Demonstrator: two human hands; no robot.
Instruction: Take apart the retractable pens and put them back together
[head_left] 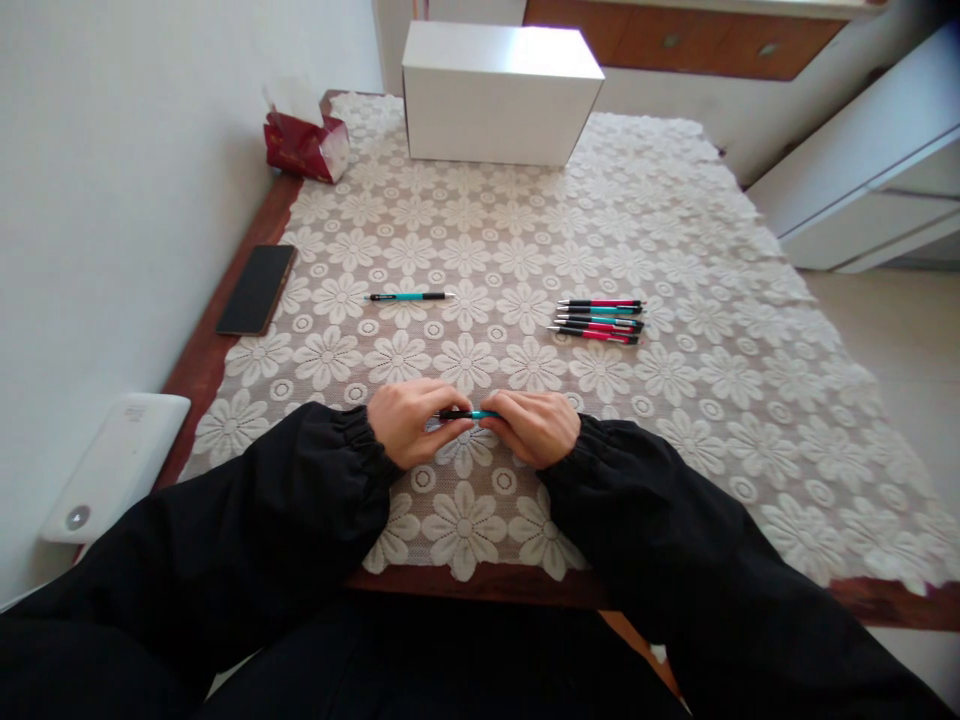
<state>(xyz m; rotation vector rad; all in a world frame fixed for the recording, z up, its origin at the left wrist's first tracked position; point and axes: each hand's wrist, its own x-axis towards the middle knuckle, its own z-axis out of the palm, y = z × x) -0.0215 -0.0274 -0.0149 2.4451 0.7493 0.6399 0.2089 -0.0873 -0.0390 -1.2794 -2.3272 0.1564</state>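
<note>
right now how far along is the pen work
One teal pen lies alone at centre, seemingly handled. Both the left hand and right hand grip another teal pen between them. A cluster of pens on the right looks untouched.

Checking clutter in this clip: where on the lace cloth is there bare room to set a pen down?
Bare cloth lies between the single teal pen and the pen cluster, and right of the cluster to the table edge. Also between the white box and the pens. Crowded only where the left hand and right hand grip a pen.
</note>
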